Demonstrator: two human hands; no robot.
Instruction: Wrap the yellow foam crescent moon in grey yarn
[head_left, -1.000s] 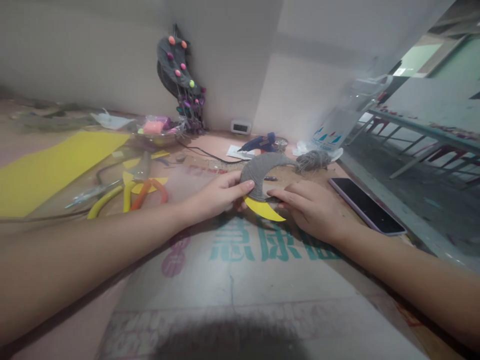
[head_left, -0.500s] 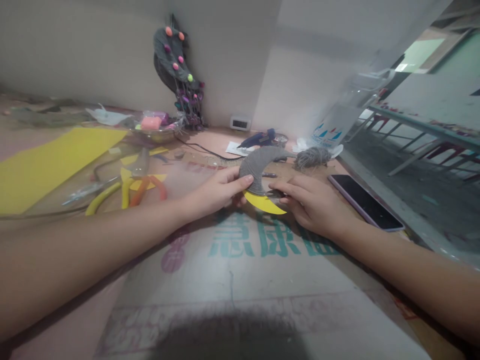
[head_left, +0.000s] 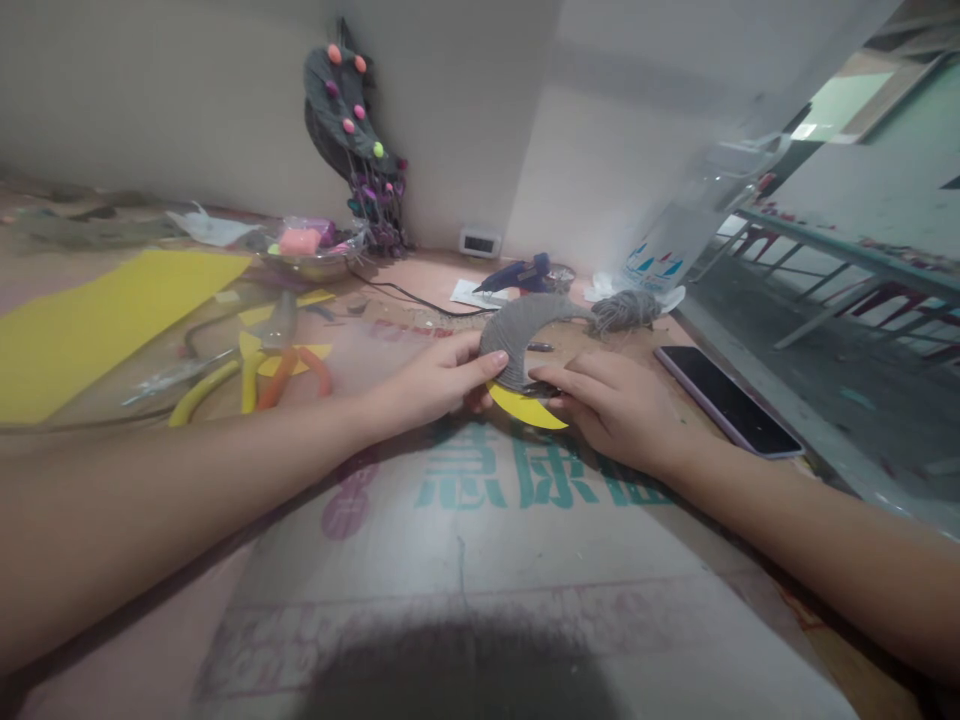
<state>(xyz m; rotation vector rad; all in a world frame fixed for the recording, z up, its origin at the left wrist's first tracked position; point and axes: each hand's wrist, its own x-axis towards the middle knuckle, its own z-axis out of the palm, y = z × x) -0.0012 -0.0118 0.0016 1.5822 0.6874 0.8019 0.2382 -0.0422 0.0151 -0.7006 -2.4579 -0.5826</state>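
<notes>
A crescent of yellow card (head_left: 529, 408) is wrapped in grey yarn (head_left: 514, 335) over most of its length; its lower end shows bare yellow. My left hand (head_left: 442, 378) grips its outer curve, thumb on the wrapped face and fingers behind. At the inner curve, by the edge of the wrapping, my right hand (head_left: 607, 405) pinches grey yarn, though the strand itself is hard to see between the fingertips. A loose bundle of grey yarn (head_left: 626, 312) lies on the table just beyond the crescent's upper tip.
A phone (head_left: 727, 400) lies right of my right hand. Behind the crescent sits a blue glue gun (head_left: 517, 273). Scissors with yellow handles (head_left: 210, 390), orange handles (head_left: 289, 375) and a yellow sheet (head_left: 112, 320) lie left. A decorated grey crescent (head_left: 341, 110) leans against the wall.
My right fingertips have shifted slightly left, along the crescent's inner curve. The left hand keeps its hold, and the view has moved a little.
</notes>
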